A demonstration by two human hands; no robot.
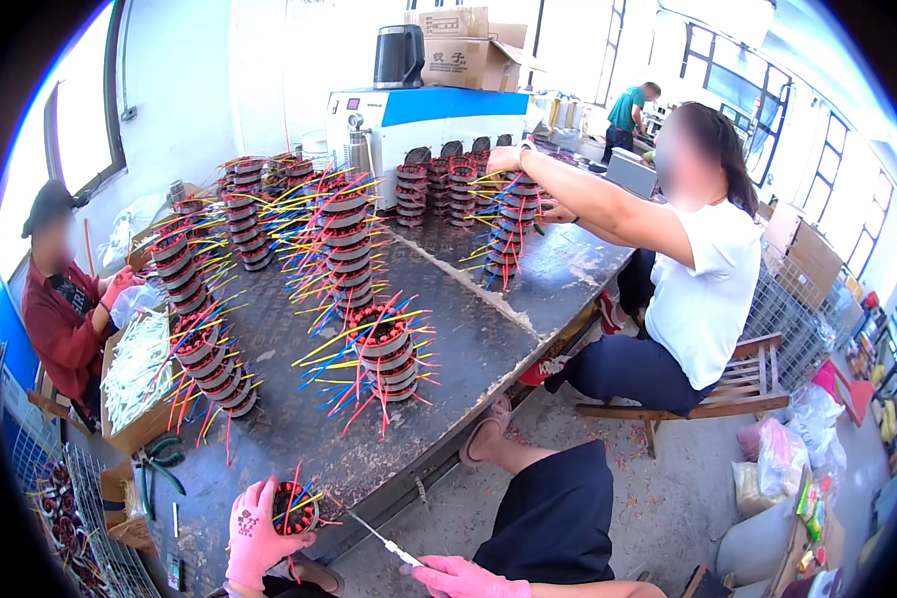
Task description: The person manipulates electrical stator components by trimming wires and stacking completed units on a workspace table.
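My left hand, in a pink glove, is closed around the side of a wire-wound motor stator at the table's near edge. Red, yellow and blue wire ends stick up from the stator's ring. In my pink-gloved right hand is a slim screwdriver-like tool with a white handle and a thin metal shaft. Its shaft points up and left toward the stator, and its tip is apart from it. Beyond my hands stand stacks of similar stators, the closest being a short stack with wires fanning outward.
Pliers lie at the dark table's left edge, near a carton of pale sleeves. One person reaches for a stator stack at right; another sits at left. A wire basket stands below left.
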